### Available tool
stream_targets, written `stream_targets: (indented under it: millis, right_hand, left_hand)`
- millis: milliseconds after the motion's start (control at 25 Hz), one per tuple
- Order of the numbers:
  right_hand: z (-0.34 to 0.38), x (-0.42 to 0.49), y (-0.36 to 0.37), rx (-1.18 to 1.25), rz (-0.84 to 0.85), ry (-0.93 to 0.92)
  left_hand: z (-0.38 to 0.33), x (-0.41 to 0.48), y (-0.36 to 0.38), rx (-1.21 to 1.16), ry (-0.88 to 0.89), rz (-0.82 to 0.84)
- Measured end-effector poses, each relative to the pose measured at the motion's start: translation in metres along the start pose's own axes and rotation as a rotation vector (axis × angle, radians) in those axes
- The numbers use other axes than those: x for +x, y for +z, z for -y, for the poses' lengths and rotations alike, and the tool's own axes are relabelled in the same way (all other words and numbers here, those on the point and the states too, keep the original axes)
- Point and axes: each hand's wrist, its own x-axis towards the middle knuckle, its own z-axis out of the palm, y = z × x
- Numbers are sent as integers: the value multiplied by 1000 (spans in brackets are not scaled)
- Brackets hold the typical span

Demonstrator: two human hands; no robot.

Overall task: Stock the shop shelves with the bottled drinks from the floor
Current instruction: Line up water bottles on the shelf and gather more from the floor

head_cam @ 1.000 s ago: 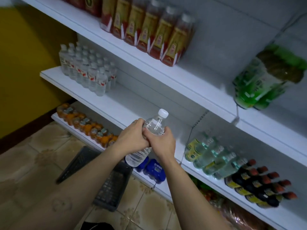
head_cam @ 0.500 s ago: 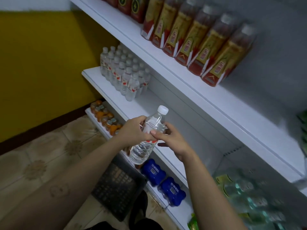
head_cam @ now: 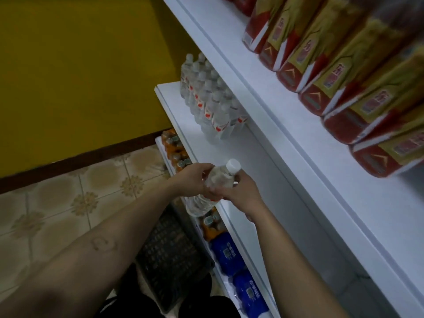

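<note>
Water bottle (head_cam: 215,180) is held at the front edge of the middle shelf (head_cam: 243,154), tilted, with its white cap (head_cam: 233,166) pointed up and inward over the shelf board and its base hung out beyond the edge. From the left, the left grip (head_cam: 195,180) is seen clenched round the upper body, outside the shelf edge. From the right, the right grip (head_cam: 243,191) is closed on the shoulder just under the cap; it lies over the board itself and is the nearer of the two to the shelf. Farther along the same shelf, stocked water bottles (head_cam: 211,99) are stood upright in rows, with bare board left between them and the held one. To be set down there, it is judged to need righting, base swung inward.
</note>
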Motion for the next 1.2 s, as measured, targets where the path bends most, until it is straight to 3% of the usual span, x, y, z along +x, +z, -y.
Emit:
stream_targets:
  millis: [240, 480, 680, 880, 1200]
  right_hand:
    - [-6, 79, 25, -5, -251, 95]
    - [-28, 181, 21, -91, -546, 228]
    - [-62, 262, -15, -97, -748, 184]
    - [-73, 319, -40, -73, -834, 153]
    - [-66, 364, -48, -78, -856, 102]
  left_hand:
    - [53, 79, -31, -93, 59, 87]
    - [105, 164, -33, -233, 37, -16]
    - [129, 212, -6, -222, 99, -39]
    - [145, 238, 14, -59, 142, -6]
    - [160, 244, 23, -199, 93, -110]
